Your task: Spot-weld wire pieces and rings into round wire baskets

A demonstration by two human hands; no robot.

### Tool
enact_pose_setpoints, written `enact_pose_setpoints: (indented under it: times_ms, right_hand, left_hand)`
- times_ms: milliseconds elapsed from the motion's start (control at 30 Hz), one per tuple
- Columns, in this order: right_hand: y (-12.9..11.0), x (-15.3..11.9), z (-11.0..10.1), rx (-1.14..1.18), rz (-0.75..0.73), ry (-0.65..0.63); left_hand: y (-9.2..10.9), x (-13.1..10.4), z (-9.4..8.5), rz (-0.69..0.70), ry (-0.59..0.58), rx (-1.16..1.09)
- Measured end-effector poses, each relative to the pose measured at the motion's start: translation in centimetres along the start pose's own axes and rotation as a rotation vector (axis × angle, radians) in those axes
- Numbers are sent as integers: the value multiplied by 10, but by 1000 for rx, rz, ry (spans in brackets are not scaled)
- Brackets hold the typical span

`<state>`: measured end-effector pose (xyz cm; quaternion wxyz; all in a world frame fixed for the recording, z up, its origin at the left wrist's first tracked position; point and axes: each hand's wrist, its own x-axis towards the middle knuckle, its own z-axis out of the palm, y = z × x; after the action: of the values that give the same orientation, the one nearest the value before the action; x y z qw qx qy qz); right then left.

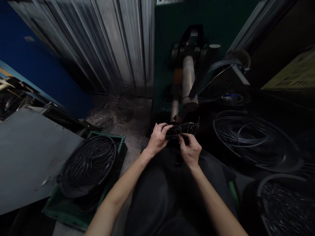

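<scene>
A small wire basket-like frame (192, 128) of thin metal rods is held between my hands, just in front of a machine's lower arm (175, 109). My left hand (158, 137) is closed on the frame's left end, with its fingers over the top. At the near side of the frame, my right hand (190, 149) pinches with thumb and forefinger around its middle. Whether a separate small piece sits in that pinch is too dark to tell. Above the frame juts the machine's thick upper cylinder (189, 78).
To the left, a black basin (65, 188) of wire rings rests on a green crate (73, 218). On the right stand a basin with wire hoops (242, 131) and a tub of small metal pieces (287, 203). A grey panel (31, 157) lies far left.
</scene>
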<state>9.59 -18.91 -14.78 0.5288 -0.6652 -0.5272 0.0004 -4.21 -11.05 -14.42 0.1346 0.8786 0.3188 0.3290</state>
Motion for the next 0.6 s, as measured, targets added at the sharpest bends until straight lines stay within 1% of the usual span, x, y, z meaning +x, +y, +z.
enact_pose_setpoints:
  times_ms: [267,600]
  right_hand:
    - [4,3,2,-2,-29,37]
    - [8,5,7,16,-7,36]
  left_hand:
    - [-5,4,7,72,71,-5]
    - [-9,5,9,67,76,-3]
